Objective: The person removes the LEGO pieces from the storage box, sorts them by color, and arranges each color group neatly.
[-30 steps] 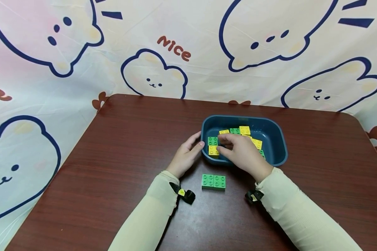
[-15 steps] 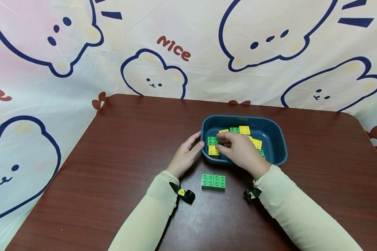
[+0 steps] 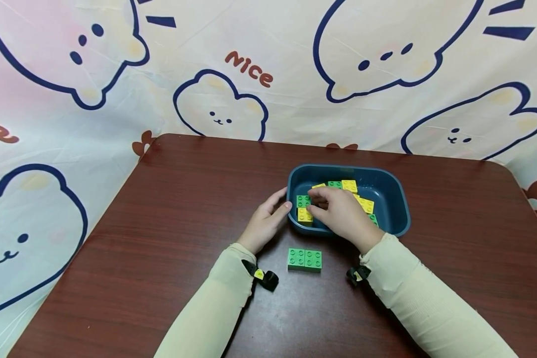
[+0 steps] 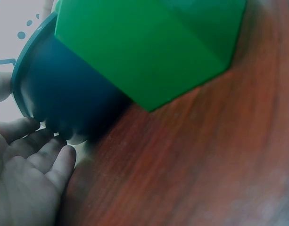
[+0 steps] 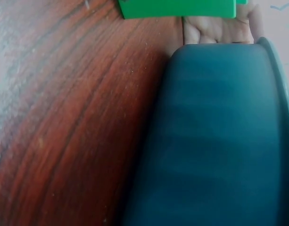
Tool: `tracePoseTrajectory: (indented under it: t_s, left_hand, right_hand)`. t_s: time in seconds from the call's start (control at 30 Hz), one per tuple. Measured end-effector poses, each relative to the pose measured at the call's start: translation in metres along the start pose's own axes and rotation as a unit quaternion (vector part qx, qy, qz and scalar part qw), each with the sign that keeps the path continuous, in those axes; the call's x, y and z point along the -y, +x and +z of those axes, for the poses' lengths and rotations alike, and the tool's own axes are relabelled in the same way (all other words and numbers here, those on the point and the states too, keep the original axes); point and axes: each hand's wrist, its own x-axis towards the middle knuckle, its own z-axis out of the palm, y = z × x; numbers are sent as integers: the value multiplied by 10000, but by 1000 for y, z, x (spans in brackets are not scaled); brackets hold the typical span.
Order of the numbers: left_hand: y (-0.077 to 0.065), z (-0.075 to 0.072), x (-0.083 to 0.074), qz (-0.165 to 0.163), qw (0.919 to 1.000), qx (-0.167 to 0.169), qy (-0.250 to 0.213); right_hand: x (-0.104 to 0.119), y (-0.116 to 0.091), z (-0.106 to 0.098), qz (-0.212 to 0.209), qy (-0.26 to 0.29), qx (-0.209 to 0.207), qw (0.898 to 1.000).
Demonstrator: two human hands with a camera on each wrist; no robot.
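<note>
In the head view, a blue plastic bin (image 3: 396,199) holds several green and yellow toy building bricks. My left hand (image 3: 263,223) rests against the bin's left end, its fingertips on the outer wall and its thumb at the rim. My right hand (image 3: 344,214) reaches over the near wall into the bin, thumb and fingers apart. Its thumb tip is right at a yellow brick (image 3: 304,216), and its index finger lies near a green brick (image 3: 303,201). The other fingers are partly hidden. Two green bricks (image 3: 305,260) sit side by side on the table in front of the bin.
More bricks lie toward the bin's back and right, among them a yellow brick (image 3: 349,186) and a green brick (image 3: 334,184). The brown table (image 3: 170,219) ends at a printed cloth backdrop (image 3: 291,109). A black camera strap (image 3: 261,276) circles the left wrist.
My right hand has shifted slightly to the left inside the bin, its wrist and sleeve moving with it. My left hand, the bin and the two green bricks hold their places.
</note>
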Motion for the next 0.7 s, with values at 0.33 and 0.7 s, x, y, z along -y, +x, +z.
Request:
tracePoseTrajectory:
  t_s: [0.33, 0.7]
  left_hand:
    - [0, 0, 0, 5, 10000, -13, -77]
    - [0, 0, -2, -95, 9999, 49, -114]
  right_hand:
    - [-1, 5, 0, 52, 13, 72, 10000]
    - [-1, 9, 0, 16, -47, 112, 9999]
